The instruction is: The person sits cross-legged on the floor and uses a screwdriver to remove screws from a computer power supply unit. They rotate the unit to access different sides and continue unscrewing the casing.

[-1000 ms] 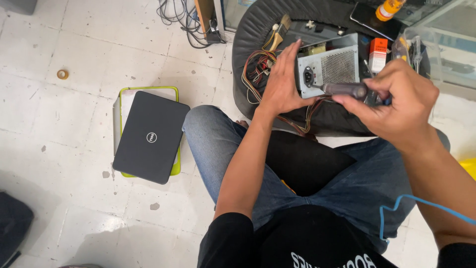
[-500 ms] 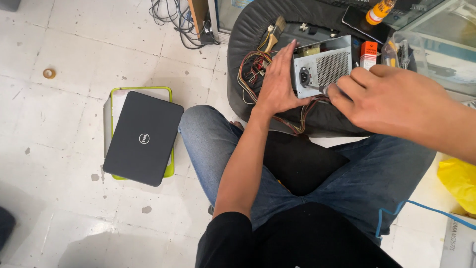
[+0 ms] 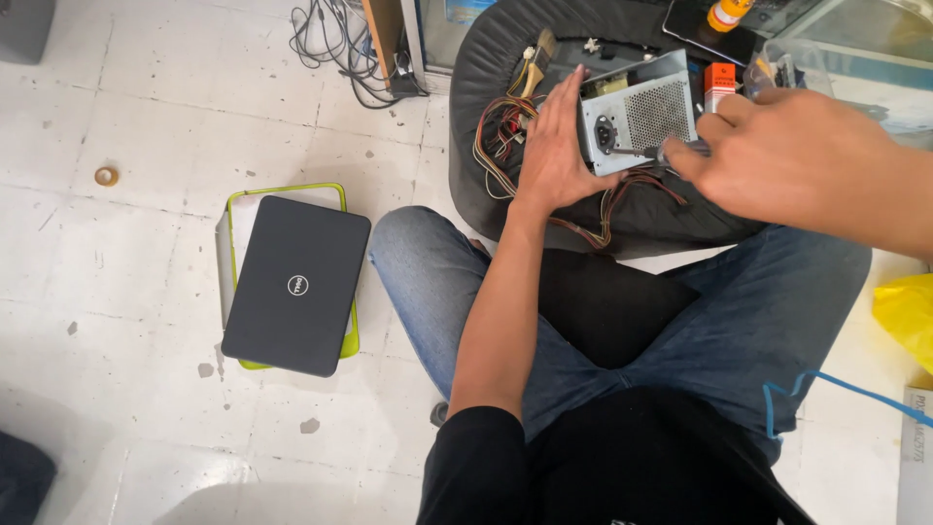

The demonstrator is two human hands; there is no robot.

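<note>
At the far left of the frame, a small tan tape ring [image 3: 106, 176] lies on the white tiled floor [image 3: 146, 107]. Right of it, left of centre, a closed dark grey laptop [image 3: 296, 285] rests on a lime-green-edged tray or sleeve [image 3: 236, 199], apart from the work.

Near the upper centre, a bundle of red, yellow and black wires [image 3: 498, 146] spills over a round black cushioned stool [image 3: 486, 58]. The left hand [image 3: 554, 156] lies flat against the left side of the grey metal power-supply box [image 3: 637, 112], fingers extended and together, steadying it rather than gripping it.

The box sits on the stool, upper centre-right, its mesh grille and socket face toward the camera. The right hand [image 3: 802, 160] is curled closed around a dark-handled screwdriver [image 3: 653, 152], whose tip meets the box's face near the lower edge (whether it sits in a screw is too small to tell).

As far as can be judged, the casing is still closed and the wiring still attached, so the screw work looks early or midway, with opening yet undone.

Behind, at the upper right, stand a small orange box [image 3: 719, 83] and an orange-capped bottle [image 3: 729, 14].
</note>
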